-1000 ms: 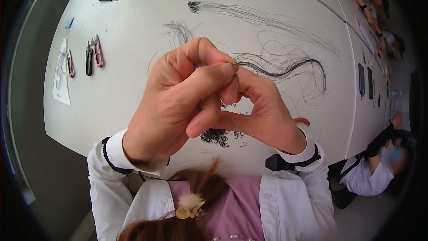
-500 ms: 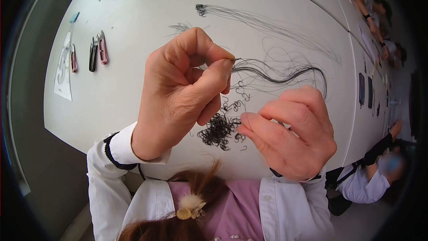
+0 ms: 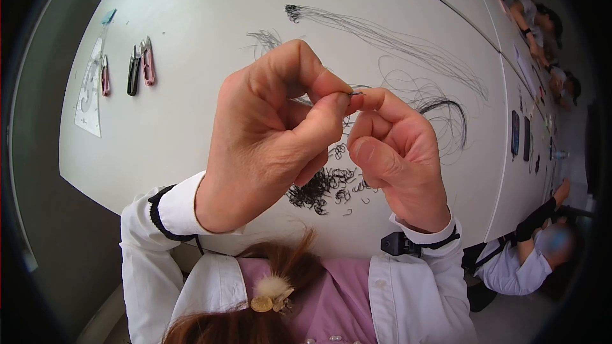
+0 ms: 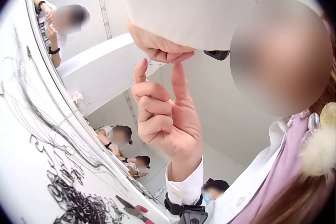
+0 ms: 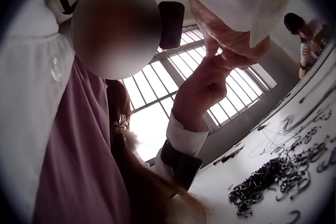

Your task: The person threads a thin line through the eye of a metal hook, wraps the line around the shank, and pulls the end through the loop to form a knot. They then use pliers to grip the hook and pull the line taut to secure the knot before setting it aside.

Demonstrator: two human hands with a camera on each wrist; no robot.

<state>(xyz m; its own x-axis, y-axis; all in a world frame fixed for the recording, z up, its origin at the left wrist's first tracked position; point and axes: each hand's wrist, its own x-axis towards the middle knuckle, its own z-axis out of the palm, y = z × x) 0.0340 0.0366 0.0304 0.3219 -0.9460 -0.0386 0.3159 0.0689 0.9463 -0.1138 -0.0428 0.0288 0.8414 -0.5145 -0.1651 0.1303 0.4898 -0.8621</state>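
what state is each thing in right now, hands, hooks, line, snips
left hand: raised, pinching a small hook
right hand: raised, grip meeting the left's fingertips
hook pile: loose heap on the table
line bundle: lying curved on the table
snips: lying flat, untouched

left hand (image 3: 274,134): raised, fingertips pinched | right hand (image 3: 395,153): raised, pinching, fingertips meeting left's
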